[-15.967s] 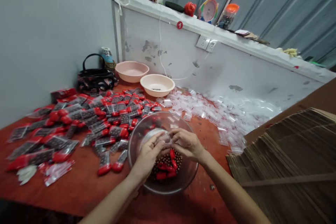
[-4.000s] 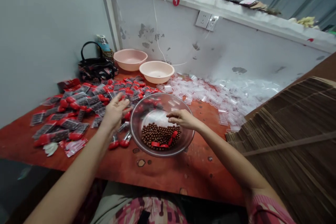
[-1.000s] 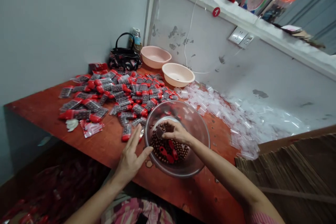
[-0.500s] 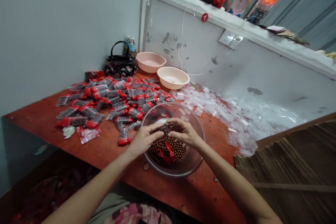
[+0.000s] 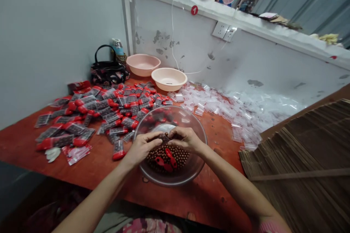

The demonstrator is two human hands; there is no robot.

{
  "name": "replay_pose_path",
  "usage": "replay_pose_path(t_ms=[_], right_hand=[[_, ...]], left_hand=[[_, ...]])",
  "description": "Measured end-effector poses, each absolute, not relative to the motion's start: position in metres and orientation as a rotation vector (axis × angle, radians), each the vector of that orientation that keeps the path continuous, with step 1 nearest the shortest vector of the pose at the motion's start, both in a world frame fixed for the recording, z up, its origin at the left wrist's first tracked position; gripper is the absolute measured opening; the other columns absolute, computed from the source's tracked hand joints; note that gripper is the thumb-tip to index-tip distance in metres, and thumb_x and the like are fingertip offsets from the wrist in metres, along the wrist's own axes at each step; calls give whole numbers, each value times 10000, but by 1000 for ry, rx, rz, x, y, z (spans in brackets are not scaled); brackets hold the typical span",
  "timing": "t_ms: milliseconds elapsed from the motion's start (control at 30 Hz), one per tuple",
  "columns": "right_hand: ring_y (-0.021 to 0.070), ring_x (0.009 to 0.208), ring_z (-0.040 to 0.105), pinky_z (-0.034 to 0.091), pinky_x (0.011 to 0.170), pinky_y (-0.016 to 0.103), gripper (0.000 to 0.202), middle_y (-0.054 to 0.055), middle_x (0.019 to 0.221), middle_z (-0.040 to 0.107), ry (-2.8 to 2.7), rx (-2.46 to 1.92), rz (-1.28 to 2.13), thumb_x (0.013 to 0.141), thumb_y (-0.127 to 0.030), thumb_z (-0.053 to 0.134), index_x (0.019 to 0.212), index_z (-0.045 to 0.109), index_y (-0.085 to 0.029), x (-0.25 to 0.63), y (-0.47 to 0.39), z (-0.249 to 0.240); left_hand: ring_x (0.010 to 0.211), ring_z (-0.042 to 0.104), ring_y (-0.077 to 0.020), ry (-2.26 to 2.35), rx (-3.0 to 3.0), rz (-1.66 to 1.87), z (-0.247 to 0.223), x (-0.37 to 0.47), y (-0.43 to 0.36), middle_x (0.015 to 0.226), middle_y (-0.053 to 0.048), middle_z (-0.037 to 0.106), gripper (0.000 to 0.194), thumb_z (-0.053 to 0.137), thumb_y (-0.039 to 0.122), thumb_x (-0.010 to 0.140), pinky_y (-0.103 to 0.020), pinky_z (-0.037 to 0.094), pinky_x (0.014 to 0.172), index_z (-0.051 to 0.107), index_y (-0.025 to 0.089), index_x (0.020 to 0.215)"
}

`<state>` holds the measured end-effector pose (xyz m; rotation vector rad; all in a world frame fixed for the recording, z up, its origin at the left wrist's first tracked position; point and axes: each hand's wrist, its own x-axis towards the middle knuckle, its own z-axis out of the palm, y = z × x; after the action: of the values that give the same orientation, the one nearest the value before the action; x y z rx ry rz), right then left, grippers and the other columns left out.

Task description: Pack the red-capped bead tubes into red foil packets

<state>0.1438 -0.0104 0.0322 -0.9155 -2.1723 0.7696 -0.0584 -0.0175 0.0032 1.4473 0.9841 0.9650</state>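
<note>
Over a large clear plastic bowl [image 5: 201,153], my two hands meet around a small clear case [image 5: 164,138] with dark brown balls in it. Finger and thumb of my left hand [image 5: 140,147] close on its left side. At its right end my right hand [image 5: 188,140] is pinched, its fingertips partly hiding the case. One brown ball [image 5: 166,134] shows at the case's top edge, close to the right fingertips. Below, the bowl holds a heap of loose brown balls [image 5: 182,157] with several red plastic pieces [image 5: 171,158] lying on them.
Filled red-ended packs [image 5: 106,107] are heaped left of the bowl. Empty clear sleeves [image 5: 218,107] spread along the wall at right. Behind stand a pink basin [image 5: 143,64], a cream basin [image 5: 169,79] and a black handbag [image 5: 108,69]. Stacked brown cardboard [image 5: 300,167] borders the right side.
The view has turned right, so the scene sits further left. My hands stay together at the case above the bowl; a single ball now shows at its top edge.
</note>
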Motion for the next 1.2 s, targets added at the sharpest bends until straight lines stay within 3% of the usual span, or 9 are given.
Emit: replay_pose_path(t_ms=[133,300,533,833,1200], right_hand=[[105,633,558,437,605,193,172,-4,704,611,-2129,-1003,801,736,-314,647,796,590,-164,148,-17,27],[122,697,597,461,639,208,450,10,811,646,-2165,-1080,865,654,-353,717,1046,562,-198,172,-17,21],[100,559,577,464,568,217,175,-6,703,611,-1653,-1334,653,807,-292,539,931,585,-177,231,2,22],[157,776,609,408,675,230,123,40,852,672,-2656,-1329,556,811,-217,550,895,633,-181,200,7,25],[162,630,575,381,543,236,144,51,741,663,-3045,-1305,501,770,-245,552,853,650,-179,149,-5,16]], left_hand=[[963,592,-264,1143,1520,1016,4,-59,-16,1016,-61,676,330,642,358,676,-382,418,903,673,194,960],[865,620,-236,1118,1428,1052,1,-61,-6,1007,-66,663,406,596,411,711,-337,495,763,574,192,1051],[893,591,-226,1150,1693,970,-1,-47,1,976,-64,645,314,503,386,785,-336,447,789,539,199,1034],[865,606,-209,1140,1694,949,-3,-39,-1,964,-61,650,259,475,341,805,-324,457,762,537,202,1014],[893,597,-202,943,1267,1026,2,-42,-9,971,-53,633,289,586,313,737,-356,480,801,544,175,988]])
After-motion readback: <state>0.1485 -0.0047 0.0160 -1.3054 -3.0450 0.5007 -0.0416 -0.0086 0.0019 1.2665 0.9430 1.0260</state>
